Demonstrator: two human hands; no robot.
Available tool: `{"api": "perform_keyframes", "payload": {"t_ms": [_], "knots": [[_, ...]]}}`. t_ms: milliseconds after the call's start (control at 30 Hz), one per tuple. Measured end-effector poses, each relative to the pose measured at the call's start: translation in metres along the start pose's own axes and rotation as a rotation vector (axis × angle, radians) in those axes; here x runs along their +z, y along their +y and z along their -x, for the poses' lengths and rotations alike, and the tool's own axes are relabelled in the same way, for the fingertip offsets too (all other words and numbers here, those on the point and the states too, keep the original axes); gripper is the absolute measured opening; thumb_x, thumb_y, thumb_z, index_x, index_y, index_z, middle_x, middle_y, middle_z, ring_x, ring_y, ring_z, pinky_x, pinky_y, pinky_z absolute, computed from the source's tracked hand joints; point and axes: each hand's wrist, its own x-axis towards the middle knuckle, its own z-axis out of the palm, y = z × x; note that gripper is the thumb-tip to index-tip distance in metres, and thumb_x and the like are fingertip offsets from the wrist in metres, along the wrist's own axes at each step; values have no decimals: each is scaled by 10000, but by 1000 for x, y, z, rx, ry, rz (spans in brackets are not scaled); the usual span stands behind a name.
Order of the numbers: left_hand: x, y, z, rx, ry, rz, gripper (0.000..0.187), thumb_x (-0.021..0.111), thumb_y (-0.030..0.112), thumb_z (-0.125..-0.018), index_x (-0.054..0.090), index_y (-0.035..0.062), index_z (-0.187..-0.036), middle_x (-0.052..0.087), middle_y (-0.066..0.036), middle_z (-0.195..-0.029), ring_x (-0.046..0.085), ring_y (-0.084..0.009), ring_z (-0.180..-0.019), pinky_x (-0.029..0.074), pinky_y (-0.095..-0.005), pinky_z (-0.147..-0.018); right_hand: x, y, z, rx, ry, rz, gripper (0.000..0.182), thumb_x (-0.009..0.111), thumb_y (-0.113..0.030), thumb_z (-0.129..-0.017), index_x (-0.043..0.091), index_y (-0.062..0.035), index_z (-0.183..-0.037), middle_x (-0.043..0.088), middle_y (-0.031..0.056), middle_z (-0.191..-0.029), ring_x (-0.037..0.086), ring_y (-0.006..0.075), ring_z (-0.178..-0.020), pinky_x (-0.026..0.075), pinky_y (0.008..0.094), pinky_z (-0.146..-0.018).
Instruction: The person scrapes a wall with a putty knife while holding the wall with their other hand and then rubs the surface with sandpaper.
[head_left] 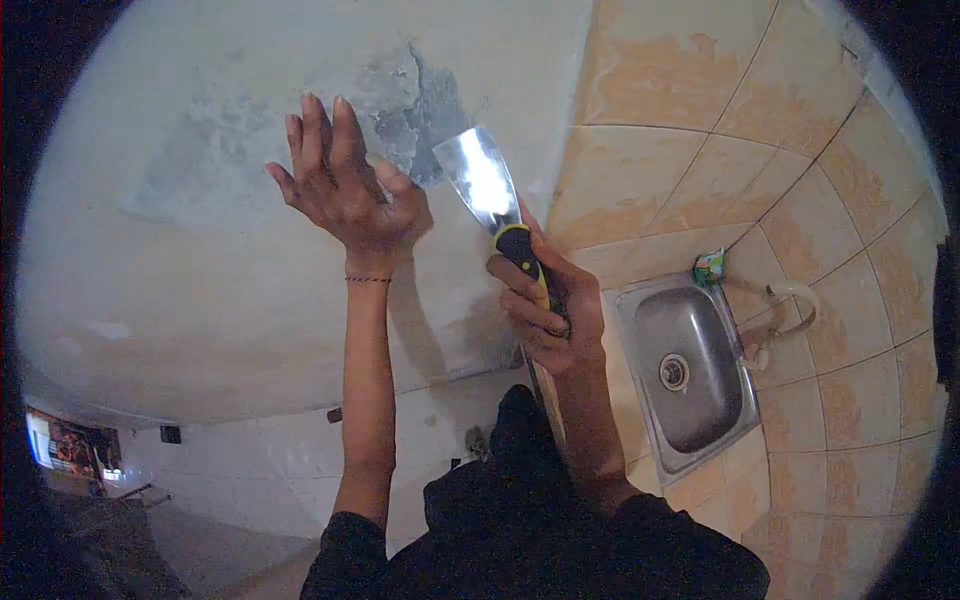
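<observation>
My right hand [553,300] is wrapped round the black and yellow handle of a putty knife [480,178], its broad shiny blade pointing up toward the wall. The blade's edge overlaps the right border of a damaged grey patch [436,110], where the paint has cracked and peeled. To the left, my left hand [350,185] is raised with its fingers apart and nothing in it, over the wall [230,290] beside the patch. A thin dark band circles the left wrist.
A steel sink [690,375] is set in the counter at the right, with a green packet [709,266] at its corner and a pale curved tap [797,305] beside it. Orange and cream tiles [690,130] cover the adjoining wall. Clutter stands far off at the lower left.
</observation>
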Motion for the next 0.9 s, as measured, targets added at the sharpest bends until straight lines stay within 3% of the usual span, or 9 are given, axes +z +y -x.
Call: {"api": "perform_keyframes", "payload": {"t_ms": [67, 367, 467, 567, 867, 900], "knots": [[1, 0, 0, 1, 2, -2, 572, 436, 279, -863, 545, 98, -1394, 488, -117, -1476, 388, -289, -1420, 27, -485, -1222, 1, 4, 5, -8, 27, -78, 442, 348, -213, -1079, 329, -185, -1519, 366, 66, -758, 331, 69, -414, 327, 188, -253], [2, -3, 2, 2, -4, -6, 593, 444, 266, -827, 553, 101, -1386, 493, -113, -1473, 393, -281, -1417, 27, -483, -1222, 6, 10, 5, -45, 63, -105, 415, 337, -216, -1082, 362, -169, -1494, 368, 67, -770, 349, 83, -409, 329, 192, -250], [2, -1, 0, -3, 11, 0, 596, 451, 258, -818, 554, 100, -1384, 495, -110, -1471, 389, -280, -1420, 25, -483, -1221, 8, 9, 6, -29, 76, -40, 405, 405, -251, -1068, 403, -234, -1472, 408, 61, -772, 343, 69, -418, 342, 173, -273], [2, 0, 0, -14, 9, 4, 597, 458, 253, -815, 554, 100, -1384, 495, -108, -1471, 387, -282, -1421, 21, -482, -1221, 0, 12, 5, -33, 74, -56, 419, 411, -261, -1066, 385, -237, -1483, 404, 52, -770, 347, 66, -418, 337, 170, -271], [0, 0, 1, -3, -11, -5, 554, 437, 269, -875, 547, 94, -1389, 499, -108, -1466, 391, -286, -1415, 16, -483, -1221, 1, 7, -1, 31, 32, -118, 311, 411, -266, -1065, 437, -154, -1354, 417, 64, -755, 359, 74, -422, 321, 184, -251], [0, 0, 0, -2, -13, -10, 552, 435, 273, -880, 545, 94, -1390, 500, -110, -1464, 392, -289, -1414, 17, -483, -1220, 0, 8, 1, 11, 33, -134, 340, 384, -252, -1071, 419, -151, -1394, 401, 66, -760, 359, 76, -423, 330, 186, -256]]}}
